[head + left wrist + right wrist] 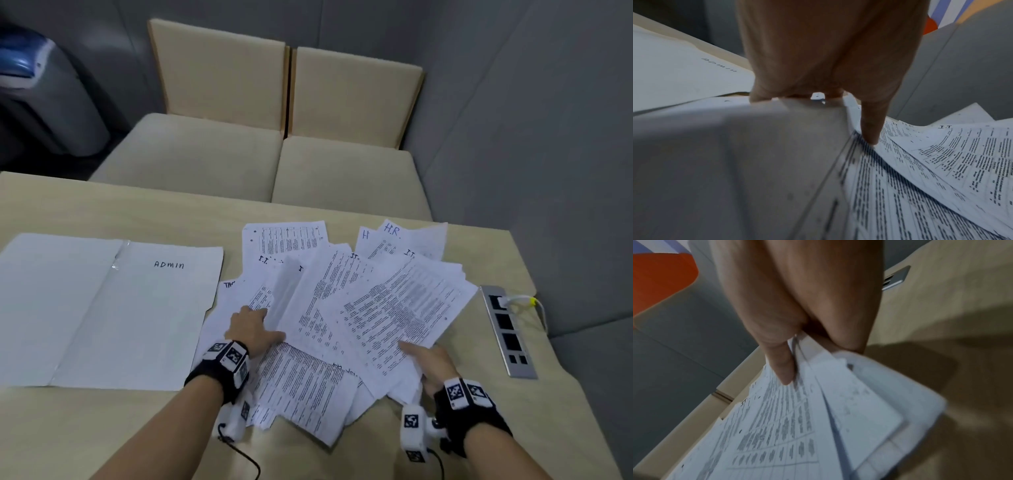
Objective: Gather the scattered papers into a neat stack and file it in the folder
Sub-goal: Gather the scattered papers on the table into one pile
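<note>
Printed papers (346,308) lie fanned in a loose, overlapping heap on the right half of a beige table (102,428), several sheets hand-marked "I.T." or "H.R." at the top. The left hand (251,330) is at the heap's left edge, its thumb (872,123) pressed down on the printed face of a sheet while the fingers are tucked beneath a lifted bundle, so the hand grips those pages between thumb and fingers. The right hand (428,363) clasps the heap's near right corner the same way: the thumb (782,365) lies on top of a printed page and the fingers curl under several blank-backed sheets, raising them off the tabletop. To the left of the heap, touching or nearly touching its edge, a white folder (102,308) lies open and flat, with "ADMIN" written on its right leaf. A grey socket strip (507,330) is set into the table by the right edge, a white cable plugged into it. Two beige seats (274,164) stand beyond the table.
</note>
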The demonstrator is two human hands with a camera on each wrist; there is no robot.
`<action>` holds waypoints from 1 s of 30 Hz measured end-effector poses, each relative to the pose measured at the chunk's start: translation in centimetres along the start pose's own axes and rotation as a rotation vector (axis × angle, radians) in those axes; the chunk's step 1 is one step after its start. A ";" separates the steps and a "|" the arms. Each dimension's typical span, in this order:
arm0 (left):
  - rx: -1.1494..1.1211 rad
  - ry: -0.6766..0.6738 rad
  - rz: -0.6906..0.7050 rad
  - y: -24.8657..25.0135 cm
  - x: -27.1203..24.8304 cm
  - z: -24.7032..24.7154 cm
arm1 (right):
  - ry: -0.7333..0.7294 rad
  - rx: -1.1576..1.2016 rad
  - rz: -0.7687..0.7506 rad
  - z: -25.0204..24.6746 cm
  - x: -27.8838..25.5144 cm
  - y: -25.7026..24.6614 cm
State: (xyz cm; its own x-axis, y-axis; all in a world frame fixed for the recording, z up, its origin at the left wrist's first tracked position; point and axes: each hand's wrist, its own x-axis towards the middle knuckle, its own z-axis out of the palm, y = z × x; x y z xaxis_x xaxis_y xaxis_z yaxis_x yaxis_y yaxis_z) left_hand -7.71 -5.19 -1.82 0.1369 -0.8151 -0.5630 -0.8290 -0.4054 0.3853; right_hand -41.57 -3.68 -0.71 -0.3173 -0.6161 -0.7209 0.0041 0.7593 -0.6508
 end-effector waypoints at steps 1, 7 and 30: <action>-0.048 -0.022 0.024 -0.1 0.2 -0.1 | 0.029 -0.027 -0.028 0.4 -1.1 -0.6; -0.060 -0.014 0.029 -1.4 0.7 -0.2 | 0.337 -0.430 -0.397 -0.4 -4.5 -5.0; 0.381 0.282 -0.161 -0.3 2.6 -2.5 | 0.495 -0.320 -0.800 -4.5 -18.0 -17.1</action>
State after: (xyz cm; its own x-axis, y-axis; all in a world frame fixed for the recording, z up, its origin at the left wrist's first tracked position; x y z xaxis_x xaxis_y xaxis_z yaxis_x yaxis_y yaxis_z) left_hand -5.74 -8.20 -1.53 0.3768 -0.8562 -0.3534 -0.9173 -0.3980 -0.0139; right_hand -40.17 -4.66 24.47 -0.4754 -0.8701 0.1300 -0.6165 0.2240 -0.7548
